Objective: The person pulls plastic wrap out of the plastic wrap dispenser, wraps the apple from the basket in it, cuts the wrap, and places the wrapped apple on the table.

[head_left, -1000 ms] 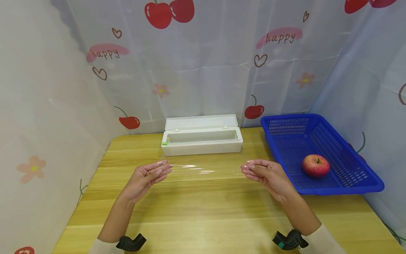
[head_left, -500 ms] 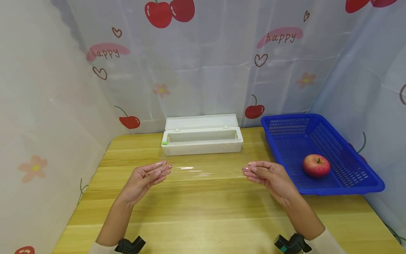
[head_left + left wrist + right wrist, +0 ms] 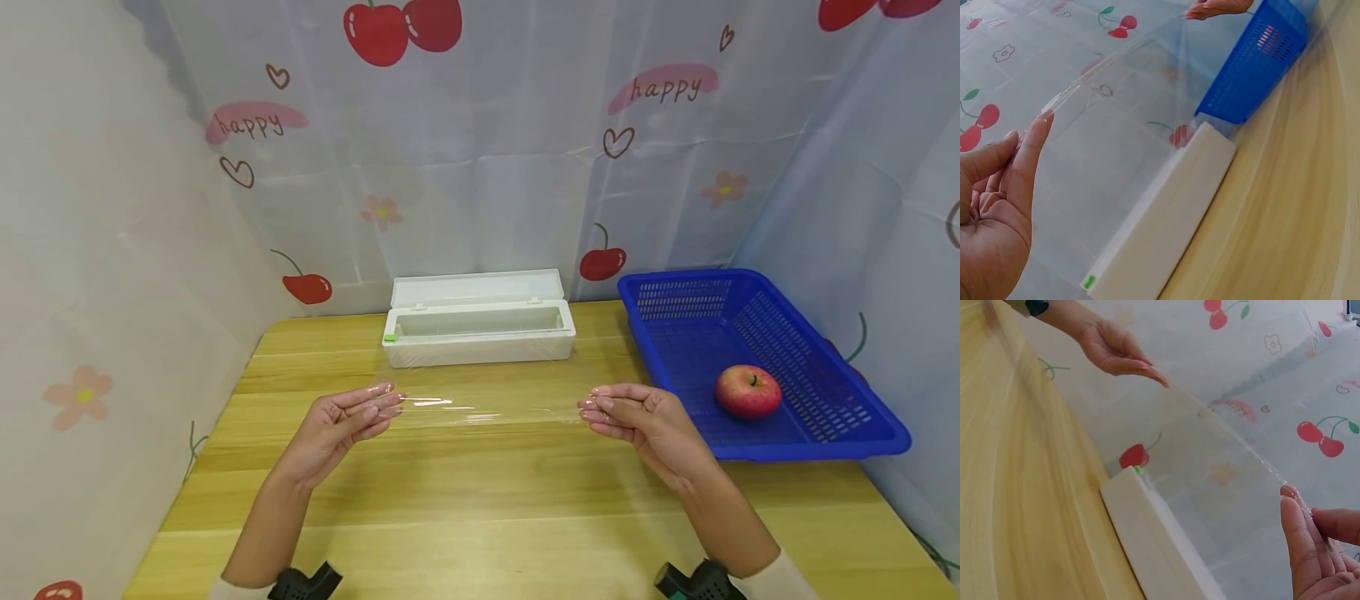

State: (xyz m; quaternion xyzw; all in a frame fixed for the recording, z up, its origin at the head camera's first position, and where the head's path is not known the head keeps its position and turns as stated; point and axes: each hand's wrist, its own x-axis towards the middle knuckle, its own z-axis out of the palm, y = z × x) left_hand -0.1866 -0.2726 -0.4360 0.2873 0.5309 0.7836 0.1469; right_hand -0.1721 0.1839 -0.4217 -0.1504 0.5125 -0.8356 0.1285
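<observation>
A clear sheet of plastic wrap [image 3: 480,404] stretches between both hands, above the table. My left hand [image 3: 341,429] pinches one corner between thumb and fingers; my right hand [image 3: 641,425] pinches the opposite corner. In the left wrist view the film [image 3: 1116,125] runs from its taut edge down to a white wrap dispenser box [image 3: 1166,219]. That dispenser box [image 3: 480,346] stands at the back of the table with its lid [image 3: 477,289] raised. A small green slider [image 3: 391,337] sits at its left end. The right wrist view shows the taut film edge [image 3: 1235,437] between the hands.
A blue plastic basket [image 3: 840,400] stands at the right of the wooden table [image 3: 465,533], close to the right hand. One red apple [image 3: 748,392] lies in it. Curtains [image 3: 480,167] with cherry prints hang behind and at both sides.
Both hands have moved slightly apart and a little toward the person, the film still stretched between them. The box, basket and apple stay where they were.
</observation>
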